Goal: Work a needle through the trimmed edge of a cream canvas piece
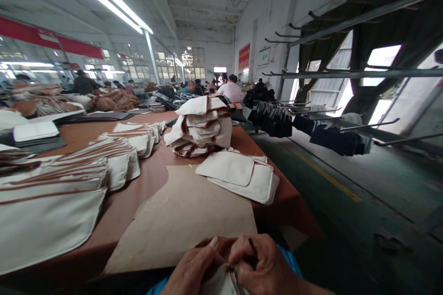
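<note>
At the bottom of the view, close to my body, my left hand [195,267] pinches a cream fabric piece [219,282] with brown trim. My right hand [265,262] is closed right beside it, against the same piece. A thin dark tool [252,245] sticks up between the right fingers; its kind and its working end are hidden. Just beyond my hands lies a flat tan sheet [194,212] at the table's near edge. Two cream padded pieces [238,170] with rounded corners overlap on the table past that sheet.
A tall pile of cream pieces [202,124] with brown edging stands behind. Rows of overlapping cream pieces [69,179] cover the left side of the brown table [152,179]. Metal racks [346,73] with dark hanging goods [337,140] stand at right. People [230,91] sit farther back.
</note>
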Available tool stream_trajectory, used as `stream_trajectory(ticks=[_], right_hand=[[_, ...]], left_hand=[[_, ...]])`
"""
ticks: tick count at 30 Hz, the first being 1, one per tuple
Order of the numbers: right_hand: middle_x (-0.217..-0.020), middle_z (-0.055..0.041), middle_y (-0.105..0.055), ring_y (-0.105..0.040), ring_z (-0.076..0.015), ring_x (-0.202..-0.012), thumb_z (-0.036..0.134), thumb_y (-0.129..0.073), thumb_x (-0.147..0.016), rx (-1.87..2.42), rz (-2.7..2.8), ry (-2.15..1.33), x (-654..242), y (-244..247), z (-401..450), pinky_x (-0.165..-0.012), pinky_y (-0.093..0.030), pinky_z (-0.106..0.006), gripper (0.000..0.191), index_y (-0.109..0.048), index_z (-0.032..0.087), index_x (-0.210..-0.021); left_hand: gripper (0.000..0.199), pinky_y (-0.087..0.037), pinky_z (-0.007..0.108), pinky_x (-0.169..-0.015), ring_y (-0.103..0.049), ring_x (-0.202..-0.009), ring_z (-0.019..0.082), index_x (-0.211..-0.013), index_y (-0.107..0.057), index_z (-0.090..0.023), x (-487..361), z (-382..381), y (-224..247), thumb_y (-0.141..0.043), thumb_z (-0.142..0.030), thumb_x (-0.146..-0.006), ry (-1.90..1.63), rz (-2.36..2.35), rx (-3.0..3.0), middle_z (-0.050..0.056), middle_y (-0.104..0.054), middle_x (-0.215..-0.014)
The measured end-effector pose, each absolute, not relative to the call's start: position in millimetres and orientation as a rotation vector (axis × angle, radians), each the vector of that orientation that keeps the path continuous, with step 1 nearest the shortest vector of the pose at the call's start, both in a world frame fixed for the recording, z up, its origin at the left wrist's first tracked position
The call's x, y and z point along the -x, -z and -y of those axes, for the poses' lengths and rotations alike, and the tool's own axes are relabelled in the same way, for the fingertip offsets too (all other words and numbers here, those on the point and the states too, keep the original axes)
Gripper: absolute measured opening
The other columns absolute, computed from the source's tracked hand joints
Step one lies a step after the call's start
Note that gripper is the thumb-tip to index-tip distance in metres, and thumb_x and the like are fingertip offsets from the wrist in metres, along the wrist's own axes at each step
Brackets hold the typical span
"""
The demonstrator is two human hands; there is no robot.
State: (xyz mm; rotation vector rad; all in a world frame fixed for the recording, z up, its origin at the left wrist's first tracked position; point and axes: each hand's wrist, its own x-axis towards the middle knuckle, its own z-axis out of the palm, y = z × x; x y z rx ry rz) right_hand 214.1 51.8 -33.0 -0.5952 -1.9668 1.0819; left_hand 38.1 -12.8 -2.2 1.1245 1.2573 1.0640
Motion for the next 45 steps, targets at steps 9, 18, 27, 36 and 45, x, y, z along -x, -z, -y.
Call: stream_trajectory(ticks=[9,18,27,36,45], right_hand=[[-0.062,0.0036,-0.057,-0.055,-0.0098,-0.058,0.002,-0.048,-0.073,0.158,2.115,-0.516,-219.5,28.6,-53.9,-0.060,-0.045,-0.015,0.027,-0.061,0.023,-0.084],[-0.081,-0.0007,-0.067,-0.063,-0.0149,-0.071,0.018,-0.064,-0.072,0.431,2.189,-0.703,-241.7,28.5,-47.7,-0.067,-0.047,-0.020,0.024,-0.056,0.023,-0.094],[-0.074,-0.0025,-0.058,-0.054,-0.0122,-0.067,0.050,-0.041,-0.098,0.442,2.044,-1.464,-243.1,0.6,-55.1,-0.062,-0.041,-0.022,0.044,-0.062,0.013,-0.084],[-0.046,0.0080,-0.039,-0.031,-0.0043,-0.035,0.051,-0.065,-0.084,0.714,2.173,-2.076,-242.4,-18.5,-71.2,-0.034,-0.020,-0.017,0.040,-0.057,0.016,-0.065],[-0.057,0.0040,-0.047,-0.038,-0.0060,-0.050,0.041,-0.068,-0.079,0.605,1.938,-1.933,-236.0,8.4,-64.1,-0.045,-0.028,-0.016,0.030,-0.060,0.013,-0.071]], left_hand=[[0.062,-0.014,0.026,-0.048,-0.026,-0.048,0.008,-0.063,-0.055,-0.015,-33.7,14.5,24.4,-0.067,-0.075,-0.069,-0.780,-1.213,-1.039,-0.005,-0.038,-0.054],[0.052,-0.014,0.026,-0.050,-0.024,-0.050,0.007,-0.064,-0.051,-0.017,-30.4,16.6,12.8,-0.077,-0.062,-0.068,-0.792,-0.987,-0.872,-0.005,-0.039,-0.056],[0.049,-0.013,0.027,-0.049,-0.023,-0.049,0.007,-0.067,-0.052,-0.016,-25.4,10.8,-2.1,-0.071,-0.060,-0.077,-0.653,-1.017,-1.065,-0.006,-0.038,-0.056],[0.037,-0.017,0.025,-0.047,-0.027,-0.054,0.010,-0.073,-0.054,-0.017,-38.8,10.1,-39.5,-0.063,-0.052,-0.082,-0.442,-1.228,-1.334,-0.005,-0.038,-0.061],[0.028,-0.029,0.024,-0.054,-0.041,-0.062,0.013,-0.070,-0.058,-0.017,-39.2,7.2,-23.4,-0.061,-0.042,-0.083,-0.705,-1.264,-1.602,0.000,-0.051,-0.069]])
